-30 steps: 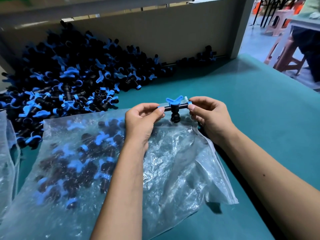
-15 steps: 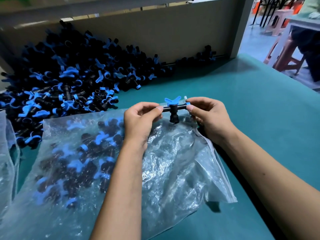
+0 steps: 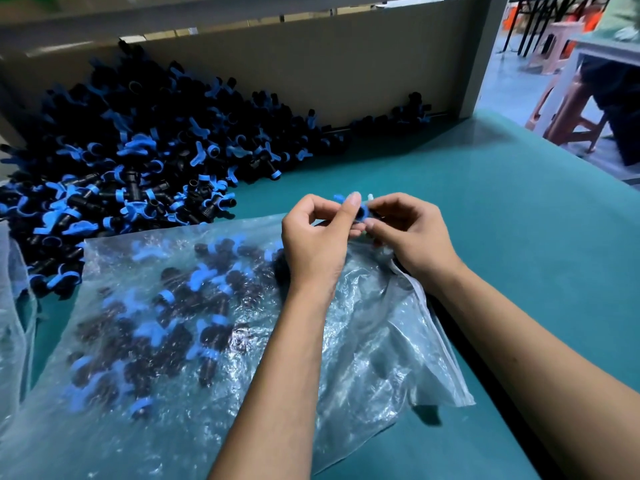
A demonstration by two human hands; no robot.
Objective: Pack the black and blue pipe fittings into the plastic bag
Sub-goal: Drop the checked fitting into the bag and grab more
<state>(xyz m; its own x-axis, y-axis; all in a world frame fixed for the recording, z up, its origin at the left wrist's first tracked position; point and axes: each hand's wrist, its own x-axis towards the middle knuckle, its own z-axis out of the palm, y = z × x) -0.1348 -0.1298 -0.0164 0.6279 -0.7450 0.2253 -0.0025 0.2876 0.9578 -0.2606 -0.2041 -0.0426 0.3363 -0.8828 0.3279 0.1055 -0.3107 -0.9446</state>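
Observation:
My left hand and my right hand meet over the far edge of the clear plastic bag. Both pinch one black and blue pipe fitting, which is mostly hidden by my fingers; only a black opening and bits of blue show. The bag lies flat on the green table and holds several fittings in its left half. A large heap of loose black and blue fittings lies on the table behind the bag at the left.
A beige board wall closes the table's far side. The green table extends to the right. Another clear bag lies at the left edge. Pink stools and a seated person are beyond the table at right.
My hands have drawn together around the fitting. It was stretched out between my fingertips with its blue handle showing; now my fingers cover most of it.

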